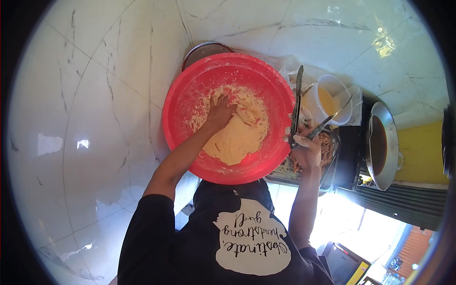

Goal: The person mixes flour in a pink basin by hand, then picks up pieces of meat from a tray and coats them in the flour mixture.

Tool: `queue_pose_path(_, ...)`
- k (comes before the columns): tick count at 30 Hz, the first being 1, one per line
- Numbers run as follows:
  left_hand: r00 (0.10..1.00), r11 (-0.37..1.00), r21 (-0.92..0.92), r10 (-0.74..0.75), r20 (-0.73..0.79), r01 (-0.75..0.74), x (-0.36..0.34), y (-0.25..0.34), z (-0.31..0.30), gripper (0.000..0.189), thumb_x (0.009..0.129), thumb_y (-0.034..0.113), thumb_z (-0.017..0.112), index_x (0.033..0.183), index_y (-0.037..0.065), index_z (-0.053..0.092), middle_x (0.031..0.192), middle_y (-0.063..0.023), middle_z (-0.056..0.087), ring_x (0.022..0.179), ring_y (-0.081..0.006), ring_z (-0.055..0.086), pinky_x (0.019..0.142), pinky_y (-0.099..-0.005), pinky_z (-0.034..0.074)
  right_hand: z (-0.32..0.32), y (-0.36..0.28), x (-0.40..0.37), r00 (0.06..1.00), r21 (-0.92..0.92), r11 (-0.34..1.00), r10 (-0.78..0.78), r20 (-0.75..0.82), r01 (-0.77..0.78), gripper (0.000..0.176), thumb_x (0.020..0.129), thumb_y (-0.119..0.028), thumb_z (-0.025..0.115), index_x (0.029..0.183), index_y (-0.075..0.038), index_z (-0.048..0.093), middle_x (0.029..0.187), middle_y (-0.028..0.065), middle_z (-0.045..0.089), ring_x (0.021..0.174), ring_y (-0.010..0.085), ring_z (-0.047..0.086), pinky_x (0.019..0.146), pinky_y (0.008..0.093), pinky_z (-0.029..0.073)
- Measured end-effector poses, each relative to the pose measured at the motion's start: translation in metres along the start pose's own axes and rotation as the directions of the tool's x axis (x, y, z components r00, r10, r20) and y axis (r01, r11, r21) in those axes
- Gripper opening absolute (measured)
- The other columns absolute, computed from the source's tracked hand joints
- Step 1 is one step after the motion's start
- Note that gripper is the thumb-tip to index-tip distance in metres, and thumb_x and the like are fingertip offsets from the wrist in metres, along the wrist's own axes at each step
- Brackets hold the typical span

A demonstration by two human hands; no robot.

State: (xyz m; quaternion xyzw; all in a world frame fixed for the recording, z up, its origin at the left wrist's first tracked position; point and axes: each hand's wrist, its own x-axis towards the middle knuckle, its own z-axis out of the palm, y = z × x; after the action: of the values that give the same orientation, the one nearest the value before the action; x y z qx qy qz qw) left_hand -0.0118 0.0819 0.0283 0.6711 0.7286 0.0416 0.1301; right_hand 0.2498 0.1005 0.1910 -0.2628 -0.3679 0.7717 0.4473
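A large red basin [178, 111] holds pale yellow flour [236, 140] with some coated pieces [249, 110] near its far right side. My left hand [220, 114] rests in the flour with its fingers spread, close to those pieces. Beyond the basin's right rim, my right hand [308, 148], its fingers dusted with flour, grips a pair of dark tongs [297, 102]. The tongs' arms stand apart and point away from me, with nothing visible between their tips. Below that hand sits a tray of brownish food pieces [327, 149], partly hidden by it.
A clear plastic tub [343, 90] with yellowish liquid stands behind the tongs, beside plastic bags [289, 66]. Farther right is a metal pan [392, 147] of dark liquid. Marbled tile walls [109, 95] close in on the left and back.
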Motion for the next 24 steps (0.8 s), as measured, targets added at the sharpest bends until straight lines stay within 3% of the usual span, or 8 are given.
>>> queue_pose_path(3,0.999,0.999,0.035,0.028,0.020,-0.028,0.009,0.002,0.002,0.042,0.080,0.019,0.056,0.121,0.018,0.049,0.137,-0.0184,0.026,0.131,-0.0313,0.016,0.102,-0.0585,0.010,-0.012,-0.007,0.005,0.991,-0.057,0.996,0.076,0.111,-0.070,0.052,0.082,-0.017,0.052,0.127,-0.005,0.031,0.105,0.0128,0.050,0.067,0.0168,0.051,0.060,0.0289,0.043)
queue_pose_path(5,0.999,0.998,0.052,0.041,0.021,-0.042,0.011,0.006,0.001,0.040,0.081,0.018,0.055,0.120,0.018,0.050,0.137,-0.0180,0.027,0.130,-0.0311,0.018,0.102,-0.0580,0.011,-0.022,-0.008,0.010,0.986,0.013,0.988,0.152,0.062,-0.153,0.054,0.089,-0.047,0.038,0.124,-0.005,0.033,0.090,0.0077,0.049,0.058,0.0126,0.046,0.050,0.0254,0.038)
queue_pose_path(8,0.999,0.997,0.058,0.050,0.009,-0.051,0.013,0.007,0.008,0.037,0.081,0.016,0.053,0.118,0.016,0.051,0.137,-0.0176,0.028,0.130,-0.0303,0.020,0.102,-0.0574,0.012,-0.028,-0.012,0.010,0.976,-0.043,0.979,0.202,0.085,-0.199,0.075,0.083,-0.065,0.029,0.129,-0.006,0.030,0.078,0.0021,0.044,0.052,0.0082,0.040,0.046,0.0222,0.034)
queue_pose_path(15,0.991,0.985,0.111,0.136,-0.011,-0.134,0.007,-0.001,0.007,0.030,0.079,0.016,0.055,0.107,0.006,0.054,0.120,-0.0122,0.047,0.122,-0.0256,0.034,0.101,-0.0579,0.016,-0.041,-0.006,0.015,0.973,-0.344,0.914,0.171,-0.158,-0.216,0.061,0.088,-0.056,0.035,0.124,-0.007,0.041,0.070,-0.0007,0.046,0.049,0.0086,0.041,0.042,0.0206,0.032)
queue_pose_path(17,0.983,0.977,0.129,0.177,-0.042,-0.171,0.005,-0.005,0.014,0.029,0.079,0.016,0.056,0.106,0.006,0.054,0.111,-0.0110,0.052,0.118,-0.0250,0.037,0.101,-0.0579,0.017,-0.037,-0.024,0.025,0.931,-0.730,0.650,-0.095,-0.353,-0.211,0.054,0.087,-0.046,0.046,0.122,-0.005,0.044,0.080,0.0052,0.055,0.058,0.0135,0.051,0.051,0.0250,0.041)
queue_pose_path(18,0.972,0.965,0.151,0.225,-0.071,-0.212,0.003,-0.008,0.017,0.028,0.078,0.016,0.057,0.104,0.006,0.054,0.102,-0.0098,0.057,0.114,-0.0244,0.041,0.101,-0.0578,0.017,-0.047,-0.029,0.033,0.932,-0.730,0.650,-0.091,-0.351,-0.211,0.054,0.087,-0.046,0.046,0.122,-0.005,0.044,0.080,0.0052,0.055,0.058,0.0135,0.051,0.051,0.0250,0.041)
queue_pose_path(20,0.974,0.970,0.098,0.225,-0.039,-0.220,-0.005,-0.005,0.006,0.030,0.077,0.017,0.058,0.104,0.005,0.053,0.095,-0.0096,0.058,0.111,-0.0242,0.043,0.100,-0.0583,0.017,-0.071,-0.040,0.047,0.813,-0.985,0.090,-0.557,-0.171,-0.146,0.061,0.077,-0.044,0.059,0.120,-0.003,0.047,0.095,0.0134,0.060,0.079,0.0231,0.060,0.068,0.0338,0.047)
queue_pose_path(24,0.968,0.970,-0.012,0.240,-0.072,-0.241,-0.023,-0.001,-0.009,0.029,0.073,0.018,0.061,0.099,0.005,0.055,0.082,-0.0088,0.060,0.101,-0.0247,0.048,0.097,-0.0600,0.018,-0.055,-0.067,0.054,0.803,-0.823,-0.217,-0.449,-0.393,-0.524,0.070,0.066,-0.047,0.066,0.117,-0.002,0.050,0.109,0.0193,0.056,0.098,0.0310,0.057,0.082,0.0404,0.044)
